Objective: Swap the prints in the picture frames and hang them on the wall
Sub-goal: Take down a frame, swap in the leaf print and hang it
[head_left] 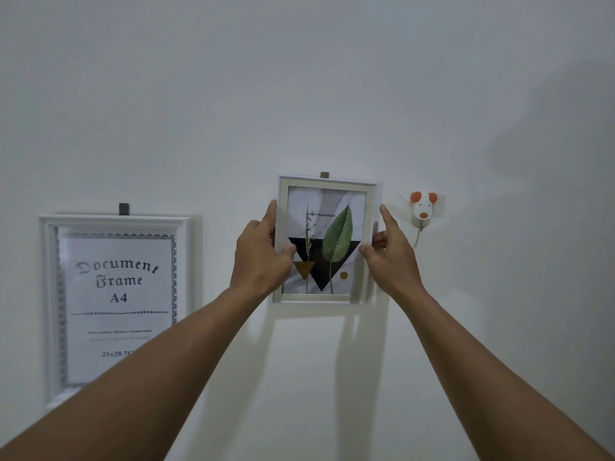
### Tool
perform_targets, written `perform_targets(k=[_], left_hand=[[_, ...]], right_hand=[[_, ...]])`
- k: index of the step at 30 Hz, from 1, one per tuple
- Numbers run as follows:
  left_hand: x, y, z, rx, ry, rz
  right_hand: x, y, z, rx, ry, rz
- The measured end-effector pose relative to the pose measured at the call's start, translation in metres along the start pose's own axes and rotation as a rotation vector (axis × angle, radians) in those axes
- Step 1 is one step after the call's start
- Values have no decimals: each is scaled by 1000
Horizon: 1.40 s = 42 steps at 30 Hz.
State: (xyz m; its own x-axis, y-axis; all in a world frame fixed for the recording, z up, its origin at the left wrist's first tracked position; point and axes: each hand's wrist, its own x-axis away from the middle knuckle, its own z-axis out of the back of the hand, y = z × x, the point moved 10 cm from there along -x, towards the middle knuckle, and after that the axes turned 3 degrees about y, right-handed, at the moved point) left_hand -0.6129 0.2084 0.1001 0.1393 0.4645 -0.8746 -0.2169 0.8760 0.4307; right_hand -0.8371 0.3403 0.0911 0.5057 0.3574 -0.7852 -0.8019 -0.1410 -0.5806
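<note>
A small silver picture frame [327, 183] with a green leaf print [337, 236] is against the white wall, its top edge just under a grey wall hook [324, 175]. My left hand [263, 251] grips its left side, thumb on the glass. My right hand [389, 251] grips its right side, index finger stretched up along the edge. To the left, a larger white frame [114, 221] hangs from another grey hook [123, 208]; it holds a sheet reading "Document Frame A4" [118, 281]. My left forearm covers its lower right corner.
A white mouse-shaped wall hook [422, 207] with orange ears sticks to the wall just right of the small frame. Bare white wall [299, 78] fills the space above and below the frames.
</note>
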Motion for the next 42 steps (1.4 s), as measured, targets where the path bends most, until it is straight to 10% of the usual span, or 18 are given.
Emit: perform_targets(k=[42], left_hand=[[2,4,0,39,-19,-3]], right_hand=[[-3,-6,4,12,31,43]])
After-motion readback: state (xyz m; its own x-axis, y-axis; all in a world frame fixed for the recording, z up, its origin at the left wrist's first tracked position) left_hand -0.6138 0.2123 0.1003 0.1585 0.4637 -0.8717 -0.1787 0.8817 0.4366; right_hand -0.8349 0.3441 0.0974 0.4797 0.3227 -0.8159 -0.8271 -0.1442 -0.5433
